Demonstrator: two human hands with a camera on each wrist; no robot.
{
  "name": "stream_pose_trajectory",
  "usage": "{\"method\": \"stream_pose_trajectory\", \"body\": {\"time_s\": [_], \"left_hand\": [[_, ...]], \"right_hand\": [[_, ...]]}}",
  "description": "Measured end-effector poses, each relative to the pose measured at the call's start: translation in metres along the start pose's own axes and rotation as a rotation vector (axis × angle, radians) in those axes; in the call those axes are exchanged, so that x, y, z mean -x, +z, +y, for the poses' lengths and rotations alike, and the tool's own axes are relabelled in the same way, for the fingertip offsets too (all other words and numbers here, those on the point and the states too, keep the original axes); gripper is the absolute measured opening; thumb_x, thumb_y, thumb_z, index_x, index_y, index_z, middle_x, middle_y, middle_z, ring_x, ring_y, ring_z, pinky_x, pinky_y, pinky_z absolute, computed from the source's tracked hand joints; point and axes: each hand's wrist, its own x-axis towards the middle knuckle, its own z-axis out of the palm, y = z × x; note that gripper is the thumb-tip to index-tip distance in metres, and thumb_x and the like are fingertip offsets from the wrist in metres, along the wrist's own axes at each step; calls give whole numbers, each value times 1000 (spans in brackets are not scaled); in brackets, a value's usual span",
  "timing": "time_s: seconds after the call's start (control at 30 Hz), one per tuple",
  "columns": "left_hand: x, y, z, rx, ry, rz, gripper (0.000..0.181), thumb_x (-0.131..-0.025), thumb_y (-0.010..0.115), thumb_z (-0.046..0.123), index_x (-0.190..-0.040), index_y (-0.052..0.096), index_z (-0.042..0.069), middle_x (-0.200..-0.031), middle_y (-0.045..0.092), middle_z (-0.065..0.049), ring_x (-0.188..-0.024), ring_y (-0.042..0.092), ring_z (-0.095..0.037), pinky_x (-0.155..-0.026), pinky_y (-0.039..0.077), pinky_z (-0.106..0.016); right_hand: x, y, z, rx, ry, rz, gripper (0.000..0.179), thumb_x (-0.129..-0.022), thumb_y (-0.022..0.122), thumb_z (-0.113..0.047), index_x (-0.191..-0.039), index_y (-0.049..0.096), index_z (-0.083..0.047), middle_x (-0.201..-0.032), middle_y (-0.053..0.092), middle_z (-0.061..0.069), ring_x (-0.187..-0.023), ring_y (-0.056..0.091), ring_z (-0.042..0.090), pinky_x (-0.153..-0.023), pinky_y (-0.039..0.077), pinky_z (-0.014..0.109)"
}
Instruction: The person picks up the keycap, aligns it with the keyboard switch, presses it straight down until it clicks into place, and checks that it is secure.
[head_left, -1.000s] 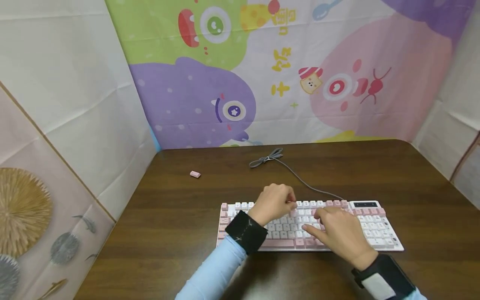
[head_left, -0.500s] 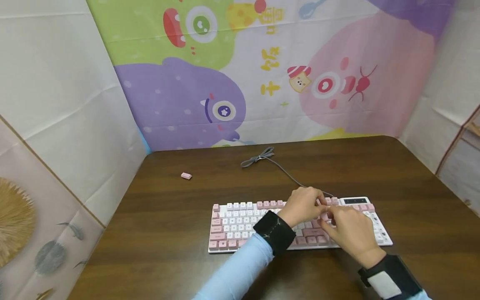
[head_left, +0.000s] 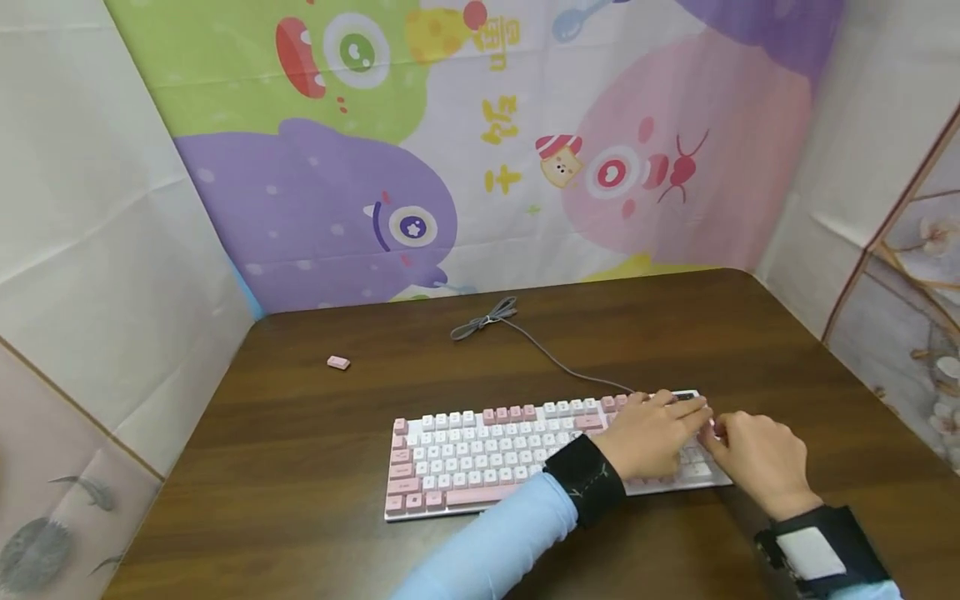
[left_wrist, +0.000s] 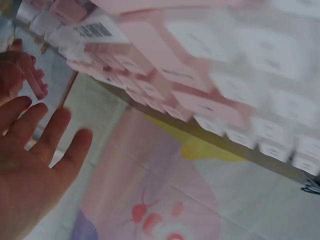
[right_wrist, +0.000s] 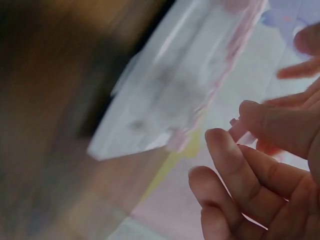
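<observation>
A white and pink keyboard [head_left: 480, 454] lies on the brown table. Its right part is covered by my left hand [head_left: 656, 429], whose fingers reach out, spread, toward the other hand. Just off the keyboard's right end, my right hand [head_left: 761, 458] pinches a small pink keycap [right_wrist: 239, 131] between thumb and index finger. The left wrist view shows the same keycap [left_wrist: 32, 80] side-on, beyond the fingertips of my left hand [left_wrist: 40, 150]. Those left fingers hold nothing there.
Another pink keycap [head_left: 338, 362] lies alone on the table [head_left: 300, 467] at the back left. A grey cable [head_left: 558, 358] runs from the keyboard's rear edge to a tied bundle. A cartoon-print cloth [head_left: 480, 225] hangs behind the table.
Both hands have moved right along the keyboard, from its middle to its right end. My left fingers, bent close to the right hand half a second ago, now extend. The head view has swung right.
</observation>
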Motion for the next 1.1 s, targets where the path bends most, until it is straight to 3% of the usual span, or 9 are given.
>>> {"method": "stream_pose_trajectory", "body": {"time_s": [0.1, 0.2, 0.43, 0.7, 1.1], "left_hand": [[-6, 7, 9, -71, 17, -58, 55, -91, 47, 39, -143, 29, 37, -151, 24, 21, -138, 28, -4, -108, 30, -31], [-12, 14, 14, -83, 6, -107, 50, -94, 39, 41, -143, 27, 40, -151, 22, 24, -140, 22, -2, -112, 25, -33], [-20, 21, 12, -116, -8, -201, 51, -95, 31, 45, -145, 18, 43, -152, 13, 26, -143, 12, -1, -114, 20, -36], [-28, 19, 10, -72, -9, -225, 52, -95, 28, 51, -145, 15, 43, -152, 8, 27, -144, 3, -1, -116, 14, -38], [-32, 25, 8, -93, 13, -202, 53, -95, 28, 50, -145, 14, 43, -153, 9, 25, -145, 6, -4, -115, 18, -38]], "right_hand": [[1, 4, 10, -21, 61, -91, 19, -81, 61, -22, -73, 70, -8, -65, 64, 17, -54, 57, 32, -42, 36, 40], [-1, 7, 17, -37, 111, -155, 18, -81, 61, -22, -79, 72, -7, -72, 66, 19, -58, 59, 33, -44, 38, 41], [-6, 9, 24, -50, 118, -205, 21, -82, 64, -24, -85, 72, -5, -77, 68, 20, -60, 60, 31, -45, 39, 40], [-11, 4, 28, -61, 119, -218, 21, -80, 66, -25, -83, 72, -5, -78, 68, 18, -61, 60, 28, -46, 40, 39], [-14, 6, 31, -50, 102, -200, 18, -80, 66, -23, -76, 71, -6, -72, 66, 15, -57, 55, 25, -45, 37, 37]]}}
